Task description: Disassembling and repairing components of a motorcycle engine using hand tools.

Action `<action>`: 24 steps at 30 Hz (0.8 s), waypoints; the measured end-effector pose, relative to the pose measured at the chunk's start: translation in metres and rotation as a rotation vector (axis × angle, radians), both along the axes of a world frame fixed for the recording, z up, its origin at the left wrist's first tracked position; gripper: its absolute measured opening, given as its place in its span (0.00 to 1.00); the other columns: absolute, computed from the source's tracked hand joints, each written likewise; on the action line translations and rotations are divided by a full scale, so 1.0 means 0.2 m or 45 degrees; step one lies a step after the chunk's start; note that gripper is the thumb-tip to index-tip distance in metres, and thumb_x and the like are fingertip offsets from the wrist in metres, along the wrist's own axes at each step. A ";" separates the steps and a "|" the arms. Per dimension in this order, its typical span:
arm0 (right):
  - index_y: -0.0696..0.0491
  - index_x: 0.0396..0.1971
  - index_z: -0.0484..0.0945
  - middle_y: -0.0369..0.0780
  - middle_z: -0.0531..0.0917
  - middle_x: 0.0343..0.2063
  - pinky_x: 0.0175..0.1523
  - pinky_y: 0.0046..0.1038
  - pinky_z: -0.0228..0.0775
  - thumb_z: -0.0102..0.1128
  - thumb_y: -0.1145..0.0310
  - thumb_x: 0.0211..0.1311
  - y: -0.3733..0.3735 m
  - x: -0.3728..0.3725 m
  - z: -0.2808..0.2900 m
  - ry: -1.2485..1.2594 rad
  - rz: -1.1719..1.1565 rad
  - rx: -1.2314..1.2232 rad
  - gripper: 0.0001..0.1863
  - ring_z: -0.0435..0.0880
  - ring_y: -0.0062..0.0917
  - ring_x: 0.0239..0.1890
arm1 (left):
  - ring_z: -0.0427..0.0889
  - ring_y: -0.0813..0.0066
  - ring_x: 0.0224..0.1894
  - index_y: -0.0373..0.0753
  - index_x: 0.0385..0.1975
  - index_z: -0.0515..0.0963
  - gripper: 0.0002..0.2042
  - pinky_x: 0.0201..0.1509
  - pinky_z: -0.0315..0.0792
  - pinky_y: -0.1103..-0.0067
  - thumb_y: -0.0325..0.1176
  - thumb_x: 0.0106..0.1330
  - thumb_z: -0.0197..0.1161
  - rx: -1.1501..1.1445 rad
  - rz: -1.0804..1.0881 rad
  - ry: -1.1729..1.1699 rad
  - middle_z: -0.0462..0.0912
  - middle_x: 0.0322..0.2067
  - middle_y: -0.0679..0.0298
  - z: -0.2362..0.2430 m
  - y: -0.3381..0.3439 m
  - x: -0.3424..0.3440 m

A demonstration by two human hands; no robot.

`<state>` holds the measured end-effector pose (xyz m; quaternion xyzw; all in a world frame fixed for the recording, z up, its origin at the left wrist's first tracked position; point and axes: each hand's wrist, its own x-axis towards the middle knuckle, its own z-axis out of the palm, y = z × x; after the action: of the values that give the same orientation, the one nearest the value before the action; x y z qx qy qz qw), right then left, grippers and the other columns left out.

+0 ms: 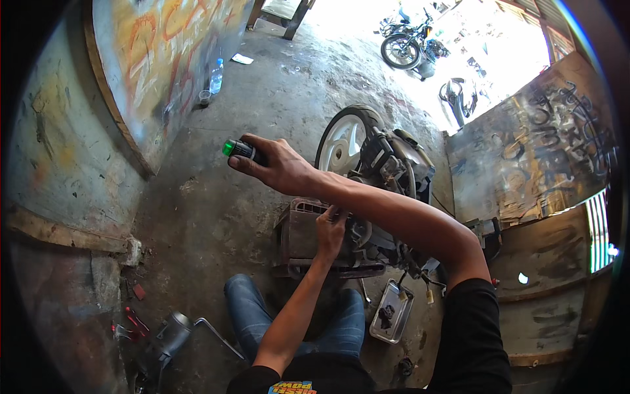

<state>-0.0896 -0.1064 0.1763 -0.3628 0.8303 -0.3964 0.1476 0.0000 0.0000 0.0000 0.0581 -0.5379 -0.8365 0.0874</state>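
Note:
Stretched across the middle, my right hand grips a short black cylindrical tool with a bright green end, held out left of the motorcycle's white-spoked rear wheel. My left hand reaches up beneath my right forearm to the partly dismantled motorcycle engine and frame, its fingers curled on something I cannot make out. A dark crate-like stand sits under that hand, beside the engine. Part of the engine is hidden behind my right arm.
A metal tray with dark parts and a wrench lie by my right leg. Red-handled tools, a grey metal cylinder and a bent bar lie lower left. A bottle and cup stand by the painted left wall. Motorcycles stand in the doorway.

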 end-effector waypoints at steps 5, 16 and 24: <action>0.57 0.45 0.75 0.49 0.80 0.21 0.31 0.40 0.67 0.54 0.39 0.68 0.02 0.02 0.00 -0.054 0.016 0.142 0.31 0.78 0.33 0.22 | 0.85 0.74 0.42 0.31 0.48 0.82 0.12 0.44 0.75 0.75 0.29 0.67 0.63 0.086 0.009 0.025 0.88 0.37 0.54 0.02 0.07 0.01; 0.59 0.53 0.75 0.48 0.82 0.25 0.32 0.36 0.69 0.55 0.40 0.68 -0.04 0.00 -0.02 -0.050 0.064 0.147 0.34 0.78 0.29 0.24 | 0.85 0.73 0.41 0.29 0.46 0.82 0.12 0.45 0.75 0.75 0.28 0.67 0.63 0.041 0.019 -0.012 0.88 0.36 0.54 0.02 0.01 0.01; 0.58 0.47 0.73 0.50 0.83 0.25 0.36 0.43 0.73 0.57 0.44 0.68 -0.05 0.03 -0.12 0.111 0.050 0.262 0.28 0.84 0.39 0.29 | 0.83 0.77 0.39 0.29 0.46 0.82 0.12 0.46 0.75 0.77 0.30 0.68 0.63 -0.007 -0.056 -0.108 0.88 0.37 0.59 -0.07 0.03 0.02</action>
<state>-0.0846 -0.1155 0.1514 -0.3789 0.8649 -0.2901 0.1556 0.0049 0.0065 -0.0149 0.0814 -0.5445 -0.8335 0.0464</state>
